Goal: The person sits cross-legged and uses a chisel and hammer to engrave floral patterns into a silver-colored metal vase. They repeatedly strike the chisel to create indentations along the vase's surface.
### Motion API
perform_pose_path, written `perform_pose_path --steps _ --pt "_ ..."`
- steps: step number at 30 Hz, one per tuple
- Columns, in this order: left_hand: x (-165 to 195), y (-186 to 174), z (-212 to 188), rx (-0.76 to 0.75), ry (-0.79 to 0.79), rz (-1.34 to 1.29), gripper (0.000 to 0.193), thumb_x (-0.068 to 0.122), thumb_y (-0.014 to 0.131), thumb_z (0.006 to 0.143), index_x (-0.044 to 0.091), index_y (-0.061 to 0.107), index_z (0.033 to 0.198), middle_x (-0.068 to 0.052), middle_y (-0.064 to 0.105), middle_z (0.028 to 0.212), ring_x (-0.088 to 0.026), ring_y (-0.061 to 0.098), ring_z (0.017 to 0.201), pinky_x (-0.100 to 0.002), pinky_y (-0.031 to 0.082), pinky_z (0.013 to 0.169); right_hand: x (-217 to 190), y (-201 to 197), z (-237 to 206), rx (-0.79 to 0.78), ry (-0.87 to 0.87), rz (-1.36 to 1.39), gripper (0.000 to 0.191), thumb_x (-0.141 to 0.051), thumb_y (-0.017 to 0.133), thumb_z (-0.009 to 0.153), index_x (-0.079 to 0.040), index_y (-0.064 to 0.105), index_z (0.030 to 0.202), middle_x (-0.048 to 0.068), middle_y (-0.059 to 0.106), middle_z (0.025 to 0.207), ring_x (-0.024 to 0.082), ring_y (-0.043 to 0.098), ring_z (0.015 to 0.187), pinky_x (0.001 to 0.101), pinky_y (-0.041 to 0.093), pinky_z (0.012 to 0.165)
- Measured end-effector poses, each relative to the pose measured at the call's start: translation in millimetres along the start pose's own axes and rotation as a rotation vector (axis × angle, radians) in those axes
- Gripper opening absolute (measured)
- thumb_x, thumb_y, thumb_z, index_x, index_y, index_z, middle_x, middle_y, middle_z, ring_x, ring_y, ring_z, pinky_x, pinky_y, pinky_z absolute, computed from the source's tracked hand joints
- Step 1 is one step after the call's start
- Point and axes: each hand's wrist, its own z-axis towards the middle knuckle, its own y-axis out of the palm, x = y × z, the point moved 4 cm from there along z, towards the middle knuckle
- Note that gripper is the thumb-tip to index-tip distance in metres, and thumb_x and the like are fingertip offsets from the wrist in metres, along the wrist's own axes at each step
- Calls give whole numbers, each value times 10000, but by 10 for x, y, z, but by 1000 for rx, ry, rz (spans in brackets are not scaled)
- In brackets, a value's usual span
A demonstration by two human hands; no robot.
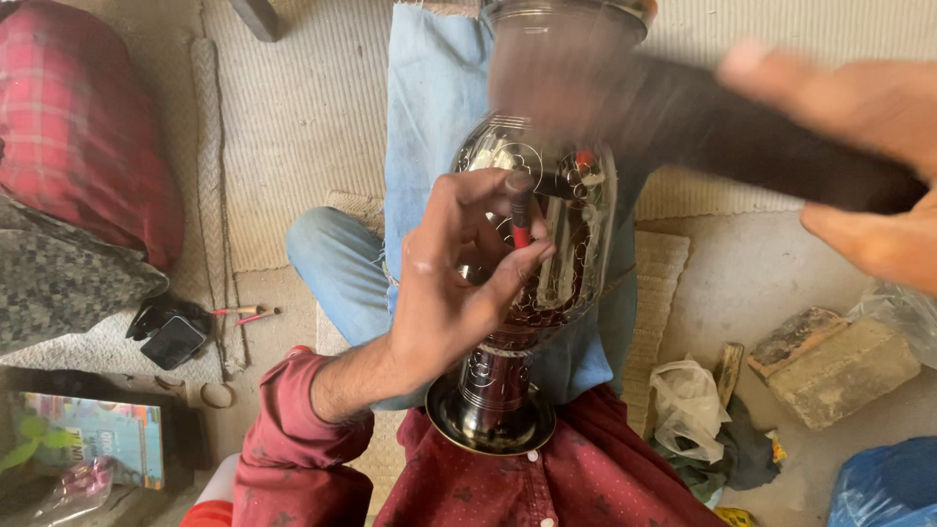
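A shiny engraved metal vase (547,293) lies lengthwise along my lap, its round foot (490,420) toward my dark red shirt and its mouth pointing away. My left hand (454,283) rests on the vase's belly and pinches a small chisel (520,210) with a red band, its tip set against the metal. My right hand (859,156), at the upper right, grips a dark wooden mallet (703,122); the mallet is motion-blurred above the chisel. A blue cloth (429,117) lies under the vase over my jeans.
Two small tools (246,312) and a dark phone (171,342) lie on the floor at left, beside red checked fabric (88,127). A brick (839,366), a white plastic bag (688,395) and a blue bag (888,483) sit at right. Woven mats cover the floor.
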Motion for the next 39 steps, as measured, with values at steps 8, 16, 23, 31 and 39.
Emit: perform_pose_path --steps 8,16,23,31,39 --pt "40 94 334 -329 172 63 523 34 783 924 73 532 1381 -24 750 1219 -69 664 744 -225 556 639 60 549 -661 509 172 143 747 77 759 841 4 478 1530 174 681 1029 216 681 816 347 554 718" --pt "49 321 582 -921 269 129 586 115 771 957 197 542 1490 88 777 1247 -94 789 988 -272 632 734 125 1647 -1440 804 377 422 527 84 806 949 -21 459 1332 141 712 960 176 710 849 299 584 844" --pt "57 418 631 -999 403 96 612 130 777 912 193 540 1473 26 741 1288 -164 759 1111 -321 609 858 -168 1832 -1720 1255 247 873 830 127 803 998 -86 233 1563 74 628 1025 142 629 866 269 549 862" --pt "-5 611 649 -1271 358 187 629 101 734 892 244 539 1473 15 767 1258 -183 767 838 -411 519 655 -284 2091 -1626 1021 334 339 578 98 806 901 -22 454 1342 186 594 1016 285 622 850 387 566 810" --pt "1 681 646 -1474 404 61 578 104 678 949 234 533 1494 64 807 1143 -113 726 772 -344 520 627 -404 2258 -1627 1071 249 139 451 79 778 918 -56 492 1240 123 639 1029 297 659 914 425 528 841"
